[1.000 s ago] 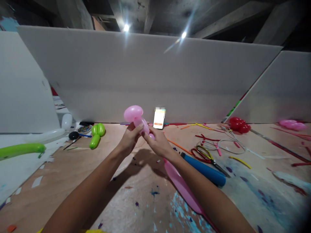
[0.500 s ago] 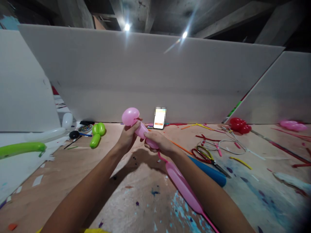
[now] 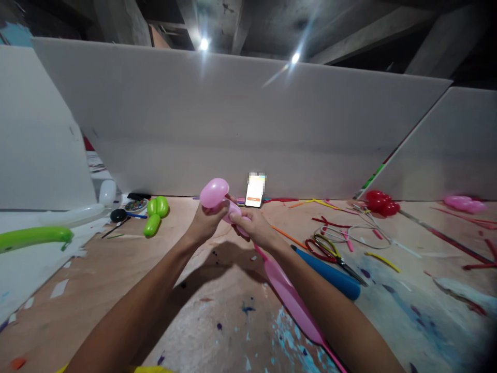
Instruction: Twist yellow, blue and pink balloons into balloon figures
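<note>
I hold a long pink balloon (image 3: 215,192) above the wooden table (image 3: 128,269). My left hand (image 3: 207,223) is closed round it just below a round bubble at its top end. My right hand (image 3: 254,226) is closed on the following segment, knuckles touching the left hand. The rest of the pink balloon hangs down under my right forearm as a soft, partly filled tail toward the near edge.
A phone (image 3: 255,190) leans on the white board behind my hands. Green twisted balloons (image 3: 155,213) and a long green balloon (image 3: 34,238) lie left. Right: a blue pump (image 3: 330,272), red-handled scissors (image 3: 330,252), red balloons (image 3: 382,202), pink balloons (image 3: 464,203), loose uninflated balloons.
My hands have drawn together: the right hand slid up the balloon toward the left, shortening the visible segment between them. The top bubble shifted slightly right.
</note>
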`<state>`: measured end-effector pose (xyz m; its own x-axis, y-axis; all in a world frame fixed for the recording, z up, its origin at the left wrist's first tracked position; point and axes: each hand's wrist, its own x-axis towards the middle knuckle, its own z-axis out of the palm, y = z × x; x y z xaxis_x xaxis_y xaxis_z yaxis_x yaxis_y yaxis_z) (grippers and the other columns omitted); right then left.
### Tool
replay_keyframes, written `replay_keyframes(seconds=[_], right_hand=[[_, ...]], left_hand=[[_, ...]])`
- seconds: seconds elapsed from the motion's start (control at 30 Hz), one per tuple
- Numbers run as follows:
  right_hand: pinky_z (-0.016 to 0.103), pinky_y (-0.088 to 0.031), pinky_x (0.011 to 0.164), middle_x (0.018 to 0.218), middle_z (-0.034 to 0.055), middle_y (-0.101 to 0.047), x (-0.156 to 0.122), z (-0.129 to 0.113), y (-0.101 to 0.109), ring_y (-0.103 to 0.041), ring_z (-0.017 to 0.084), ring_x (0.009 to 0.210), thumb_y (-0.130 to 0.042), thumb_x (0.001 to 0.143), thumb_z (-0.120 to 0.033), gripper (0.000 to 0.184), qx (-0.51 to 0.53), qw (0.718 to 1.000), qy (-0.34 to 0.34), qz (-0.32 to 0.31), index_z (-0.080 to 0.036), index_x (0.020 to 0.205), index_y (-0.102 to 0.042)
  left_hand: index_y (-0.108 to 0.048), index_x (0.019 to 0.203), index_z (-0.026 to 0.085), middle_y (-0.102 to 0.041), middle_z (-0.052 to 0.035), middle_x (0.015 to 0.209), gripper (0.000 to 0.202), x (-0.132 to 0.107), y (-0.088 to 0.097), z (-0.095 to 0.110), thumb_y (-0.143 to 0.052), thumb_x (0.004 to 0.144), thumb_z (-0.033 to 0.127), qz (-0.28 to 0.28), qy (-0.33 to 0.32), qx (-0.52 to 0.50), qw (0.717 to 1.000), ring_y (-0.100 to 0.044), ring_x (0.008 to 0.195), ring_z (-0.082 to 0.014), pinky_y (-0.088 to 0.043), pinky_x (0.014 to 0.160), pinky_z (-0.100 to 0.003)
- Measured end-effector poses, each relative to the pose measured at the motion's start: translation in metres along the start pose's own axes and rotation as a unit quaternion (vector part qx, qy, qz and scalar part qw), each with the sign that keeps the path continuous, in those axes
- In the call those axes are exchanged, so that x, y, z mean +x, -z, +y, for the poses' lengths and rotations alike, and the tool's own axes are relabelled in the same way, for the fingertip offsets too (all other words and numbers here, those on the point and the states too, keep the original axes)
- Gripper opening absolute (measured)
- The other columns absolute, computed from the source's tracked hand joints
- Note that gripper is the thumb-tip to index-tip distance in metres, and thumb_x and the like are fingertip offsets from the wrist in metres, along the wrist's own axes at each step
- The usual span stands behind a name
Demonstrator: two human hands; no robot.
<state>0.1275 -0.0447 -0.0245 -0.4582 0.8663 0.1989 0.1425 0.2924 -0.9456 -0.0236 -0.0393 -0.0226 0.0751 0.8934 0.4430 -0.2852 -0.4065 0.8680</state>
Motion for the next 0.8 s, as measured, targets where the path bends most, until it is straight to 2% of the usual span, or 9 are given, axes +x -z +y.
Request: replay_keyframes(seconds=[0.1,0.17,0.27,0.37,0.47,0.57,0.67,0.73,0.8], right_hand=[[0.020,-0.032,0.042,0.063,-0.0004,-0.056,0.002,0.002,-0.001,-0.047,0.007,0.045,-0.053,0.085,-0.058,0.042,0.078,0.996,-0.010,-0.051,-0.016,0.080,-0.054],[0.020,-0.036,0.044,0.069,0.0008,-0.058,0.002,0.003,0.000,-0.050,0.008,0.049,-0.053,0.086,-0.057,0.041,0.123,0.988,-0.019,-0.090,-0.017,0.088,-0.052],[0.020,-0.040,0.047,0.073,0.0011,-0.057,0.002,0.005,0.004,-0.050,0.008,0.054,-0.053,0.087,-0.056,0.039,0.142,0.984,-0.024,-0.101,-0.018,0.089,-0.049],[0.018,-0.039,0.050,0.077,-0.0001,-0.054,0.001,0.006,0.007,-0.049,0.007,0.059,-0.061,0.084,-0.051,0.035,0.139,0.987,-0.009,-0.081,-0.017,0.086,-0.051],[0.020,-0.045,0.055,0.084,0.0013,-0.057,0.000,0.005,0.006,-0.055,0.009,0.064,-0.066,0.080,-0.048,0.038,0.183,0.973,-0.033,-0.137,-0.017,0.097,-0.051],[0.024,-0.050,0.056,0.081,0.0048,-0.062,0.001,0.006,0.003,-0.060,0.012,0.062,-0.063,0.081,-0.050,0.044,0.264,0.934,-0.090,-0.226,-0.015,0.103,-0.050],[0.019,-0.040,0.043,0.068,0.0014,-0.058,0.002,0.010,0.001,-0.050,0.008,0.047,-0.055,0.084,-0.054,0.046,0.367,0.871,-0.162,-0.282,-0.012,0.102,-0.050],[0.017,-0.030,0.036,0.064,-0.0017,-0.053,0.001,0.015,-0.001,-0.041,0.005,0.041,-0.051,0.085,-0.056,0.047,0.436,0.819,-0.206,-0.313,-0.012,0.104,-0.049],[0.017,-0.026,0.035,0.065,-0.0012,-0.054,-0.001,0.019,-0.005,-0.041,0.006,0.042,-0.053,0.084,-0.054,0.047,0.466,0.785,-0.219,-0.345,-0.012,0.104,-0.048]], left_hand=[[-0.058,0.084,0.016,-0.065,-0.0032,0.081,0.023,0.000,-0.005,0.003,-0.070,0.072,0.031,0.049,0.029,-0.118,0.991,-0.063,0.071,-0.0159,-0.047,0.056,-0.024],[-0.055,0.083,0.017,-0.063,-0.0003,0.077,0.023,0.000,-0.007,0.006,-0.071,0.069,0.027,0.070,0.039,-0.161,0.984,-0.063,0.071,-0.0150,-0.048,0.057,-0.024],[-0.055,0.080,0.017,-0.062,0.0018,0.073,0.024,0.001,-0.008,0.010,-0.073,0.067,0.025,0.089,0.039,-0.172,0.980,-0.064,0.071,-0.0139,-0.052,0.066,-0.027],[-0.055,0.077,0.016,-0.061,0.0026,0.068,0.025,0.001,-0.006,0.012,-0.076,0.068,0.027,0.123,0.028,-0.159,0.979,-0.062,0.066,-0.0118,-0.052,0.067,-0.026],[-0.054,0.076,0.016,-0.061,0.0028,0.066,0.027,0.000,-0.005,0.012,-0.077,0.068,0.028,0.130,0.009,-0.145,0.981,-0.061,0.063,-0.0105,-0.051,0.064,-0.023],[-0.053,0.079,0.017,-0.063,0.0026,0.067,0.028,-0.002,-0.006,0.012,-0.077,0.069,0.028,0.115,0.001,-0.130,0.985,-0.062,0.062,-0.0113,-0.049,0.058,-0.022],[-0.050,0.084,0.019,-0.062,0.0026,0.067,0.030,-0.004,-0.006,0.015,-0.075,0.071,0.030,0.093,0.019,-0.144,0.985,-0.062,0.058,-0.0121,-0.045,0.048,-0.020],[-0.049,0.085,0.020,-0.061,0.0032,0.067,0.030,-0.005,-0.006,0.019,-0.074,0.071,0.028,0.077,0.028,-0.171,0.982,-0.062,0.061,-0.0122,-0.048,0.052,-0.022],[-0.048,0.082,0.020,-0.059,0.0041,0.066,0.028,-0.005,-0.005,0.022,-0.074,0.070,0.024,0.066,0.033,-0.198,0.977,-0.062,0.064,-0.0112,-0.052,0.063,-0.024]])
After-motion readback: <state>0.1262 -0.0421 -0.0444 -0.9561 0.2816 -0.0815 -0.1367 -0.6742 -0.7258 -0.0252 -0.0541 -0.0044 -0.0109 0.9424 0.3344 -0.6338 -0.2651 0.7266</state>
